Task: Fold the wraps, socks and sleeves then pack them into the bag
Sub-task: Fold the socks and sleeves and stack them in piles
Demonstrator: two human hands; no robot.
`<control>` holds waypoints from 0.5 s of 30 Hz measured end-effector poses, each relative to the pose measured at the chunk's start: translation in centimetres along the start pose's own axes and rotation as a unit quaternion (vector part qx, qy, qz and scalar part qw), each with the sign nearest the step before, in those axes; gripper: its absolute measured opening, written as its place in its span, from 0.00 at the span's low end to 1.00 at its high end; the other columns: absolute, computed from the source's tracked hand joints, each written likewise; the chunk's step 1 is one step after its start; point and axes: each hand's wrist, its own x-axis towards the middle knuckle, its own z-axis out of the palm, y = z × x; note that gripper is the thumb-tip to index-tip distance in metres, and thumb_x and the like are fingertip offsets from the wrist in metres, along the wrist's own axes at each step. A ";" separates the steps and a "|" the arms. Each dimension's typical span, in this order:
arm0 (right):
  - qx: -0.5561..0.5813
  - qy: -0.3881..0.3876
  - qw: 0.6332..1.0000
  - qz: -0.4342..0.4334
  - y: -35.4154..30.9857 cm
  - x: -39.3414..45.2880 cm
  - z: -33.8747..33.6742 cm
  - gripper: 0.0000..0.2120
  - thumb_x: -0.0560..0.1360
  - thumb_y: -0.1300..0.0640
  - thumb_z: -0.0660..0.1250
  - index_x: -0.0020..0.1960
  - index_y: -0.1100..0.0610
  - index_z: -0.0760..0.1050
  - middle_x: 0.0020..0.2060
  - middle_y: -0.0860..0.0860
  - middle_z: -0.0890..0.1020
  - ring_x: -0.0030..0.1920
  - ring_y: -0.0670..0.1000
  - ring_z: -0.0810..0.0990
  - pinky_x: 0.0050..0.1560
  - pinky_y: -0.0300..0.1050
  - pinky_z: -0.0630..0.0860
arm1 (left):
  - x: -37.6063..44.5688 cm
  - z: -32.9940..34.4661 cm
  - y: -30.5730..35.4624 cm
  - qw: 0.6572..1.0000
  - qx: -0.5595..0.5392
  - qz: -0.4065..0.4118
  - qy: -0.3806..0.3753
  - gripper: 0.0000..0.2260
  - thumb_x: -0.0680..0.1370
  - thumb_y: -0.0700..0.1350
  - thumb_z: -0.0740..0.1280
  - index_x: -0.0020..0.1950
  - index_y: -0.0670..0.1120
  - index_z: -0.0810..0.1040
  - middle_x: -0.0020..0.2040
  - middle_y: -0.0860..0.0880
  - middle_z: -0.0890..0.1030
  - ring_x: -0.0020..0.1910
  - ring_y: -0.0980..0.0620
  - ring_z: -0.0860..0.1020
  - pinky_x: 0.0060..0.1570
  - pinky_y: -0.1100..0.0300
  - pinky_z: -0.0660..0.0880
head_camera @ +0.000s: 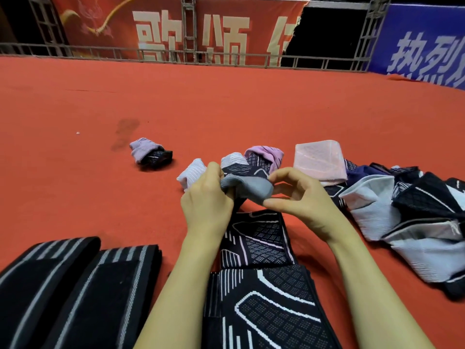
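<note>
Above the red carpet, both hands work one grey-and-black patterned sock [247, 186]. My left hand [206, 200] grips its left end with curled fingers. My right hand [299, 195] pinches the grey toe end between thumb and fingers. A rolled lilac-and-black sock [149, 153] lies alone to the left. More rolled socks [263, 157] sit just behind the hands. Two folded black patterned sleeves [259, 243] lie under my forearms. Two folded black striped wraps [75, 280] lie at the lower left. No bag is recognisable.
A folded pink cloth [320, 159] stands to the right of the socks. A loose pile of grey, black and navy sleeves [415, 217] spreads along the right. Red carpet [100, 102] stretches back to a metal rail [176, 56] and banners.
</note>
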 end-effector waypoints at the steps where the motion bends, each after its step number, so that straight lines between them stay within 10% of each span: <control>1: -0.040 -0.001 0.999 0.003 -0.1 0.1 0.2 0.13 0.66 0.72 0.73 0.44 0.60 0.75 0.37 0.46 0.80 0.39 0.45 0.78 0.44 0.37 0.74 | 0.0 -0.1 0.1 1.000 0.013 -0.001 0.003 0.09 0.72 0.39 0.66 0.43 0.46 0.66 0.35 0.49 0.69 0.43 0.37 0.74 0.36 0.55 0.58; 7: -0.152 0.151 0.975 -0.066 0.5 0.8 0.3 0.14 0.72 0.70 0.68 0.39 0.53 0.68 0.31 0.44 0.72 0.32 0.39 0.68 0.36 0.32 0.65 | 0.3 1.3 -1.4 0.985 -0.048 0.155 -0.048 0.10 0.67 0.44 0.71 0.43 0.47 0.71 0.35 0.52 0.75 0.35 0.44 0.75 0.38 0.58 0.61; 15: -0.164 0.161 0.970 -0.078 1.0 0.9 0.1 0.13 0.71 0.68 0.60 0.41 0.49 0.68 0.34 0.44 0.72 0.36 0.44 0.69 0.39 0.36 0.68 | 0.0 1.5 -0.6 0.919 -0.331 0.041 -0.212 0.06 0.74 0.45 0.71 0.39 0.51 0.75 0.41 0.52 0.76 0.39 0.61 0.73 0.44 0.70 0.67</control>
